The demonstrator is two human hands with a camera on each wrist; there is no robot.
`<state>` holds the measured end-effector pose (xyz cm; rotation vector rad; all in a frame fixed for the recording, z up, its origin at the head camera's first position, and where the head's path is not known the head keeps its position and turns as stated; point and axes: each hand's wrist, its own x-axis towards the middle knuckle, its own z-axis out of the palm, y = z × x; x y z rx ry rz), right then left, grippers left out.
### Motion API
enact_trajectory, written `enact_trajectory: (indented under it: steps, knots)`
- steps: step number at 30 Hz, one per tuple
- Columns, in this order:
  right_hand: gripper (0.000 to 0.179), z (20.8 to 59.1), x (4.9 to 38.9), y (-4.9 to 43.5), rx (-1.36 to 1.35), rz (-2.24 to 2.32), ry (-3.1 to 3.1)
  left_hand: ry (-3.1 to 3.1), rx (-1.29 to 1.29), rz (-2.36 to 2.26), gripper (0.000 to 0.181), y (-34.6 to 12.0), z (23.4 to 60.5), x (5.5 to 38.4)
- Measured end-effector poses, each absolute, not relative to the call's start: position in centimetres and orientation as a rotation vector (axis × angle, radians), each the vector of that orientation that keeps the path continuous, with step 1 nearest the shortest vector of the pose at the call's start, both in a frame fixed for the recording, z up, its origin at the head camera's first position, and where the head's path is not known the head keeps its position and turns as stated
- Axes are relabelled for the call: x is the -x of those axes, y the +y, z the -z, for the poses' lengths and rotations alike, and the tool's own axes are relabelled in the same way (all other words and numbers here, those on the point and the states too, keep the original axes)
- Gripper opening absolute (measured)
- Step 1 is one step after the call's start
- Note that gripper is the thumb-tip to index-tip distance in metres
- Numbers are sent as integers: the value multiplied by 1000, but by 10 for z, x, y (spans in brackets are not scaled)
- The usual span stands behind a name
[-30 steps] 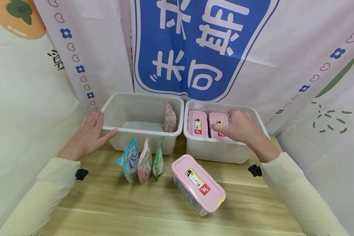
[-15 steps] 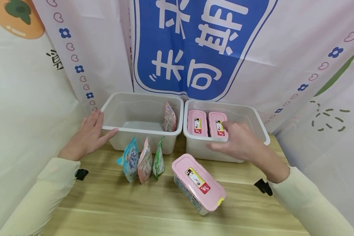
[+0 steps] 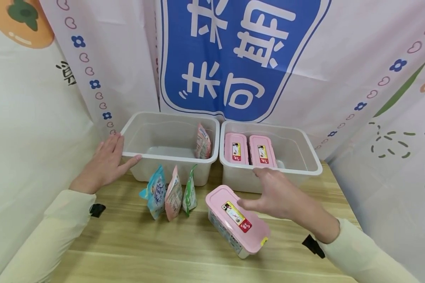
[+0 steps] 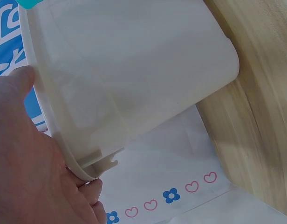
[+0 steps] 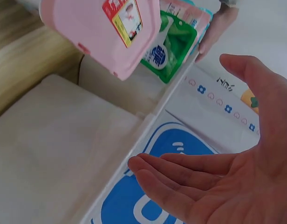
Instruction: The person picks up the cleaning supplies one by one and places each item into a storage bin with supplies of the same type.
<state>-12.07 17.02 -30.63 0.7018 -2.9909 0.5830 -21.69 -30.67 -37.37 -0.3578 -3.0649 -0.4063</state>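
My left hand rests on the near left corner of the left white bin, its thumb along the front rim. In the left wrist view, the thumb lies on the rim and the fingertips show past the corner. My right hand hovers with thumb and fingers apart and nothing between them. Below its thumb, a pink-lidded tub stands at a slant on the table. Two similar tubs, one on the left and one on the right, sit side by side in the right white bin.
Blue, pink and green snack pouches stand in a row on the wooden table. Another pink pouch leans inside the left bin. Printed cloth hangs behind and at both sides.
My right hand has moved out of the right bin, toward me and down, to above the slanted tub. My left hand has stayed on the bin's corner.
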Motion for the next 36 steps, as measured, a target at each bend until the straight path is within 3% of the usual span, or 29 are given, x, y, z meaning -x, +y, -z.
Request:
enact_trajectory:
  steps: [4,9,12,30,36]
  knots:
    - [105,316,114,167,-757,-596,-2969,-3065,357,408,106,-307,375,216]
    - [71,328,108,161,-722,-543,-3016,-3058,361,417,106,-307,375,217]
    - [60,336,106,157,-707,-523,-3058,-3053,355,421,106,-307,375,216]
    - [75,369,98,147,-662,-501,-3137,-3060,352,430,105,-308,375,216]
    - [90,382,96,145,-650,-491,-3107,-3067,353,435,106,-307,375,216]
